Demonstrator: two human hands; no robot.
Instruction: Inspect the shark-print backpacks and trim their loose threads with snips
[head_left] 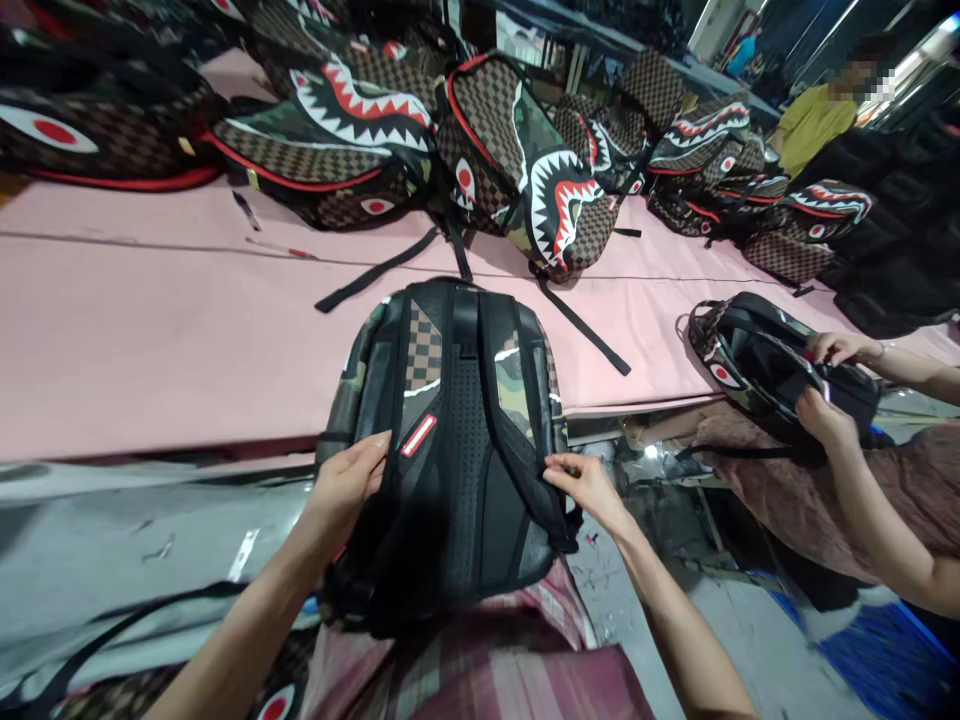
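A black backpack (469,450) with checkered and camouflage patches rests against the table edge and my lap, its strap side facing me. My left hand (351,490) grips the left shoulder strap, beside a small red and white label (418,436). On the other side, my right hand (589,485) pinches the right shoulder strap (517,450) between thumb and fingers. Two loose black webbing straps (589,330) lie on the table beyond the bag.
Several checkered shark-mouth backpacks (322,150) line the back of the pink table (150,330). At right, a co-worker's hands (832,400) handle another backpack (757,350). A pen (281,248) lies on the tabletop. Another checkered bag (281,690) sits low at my left.
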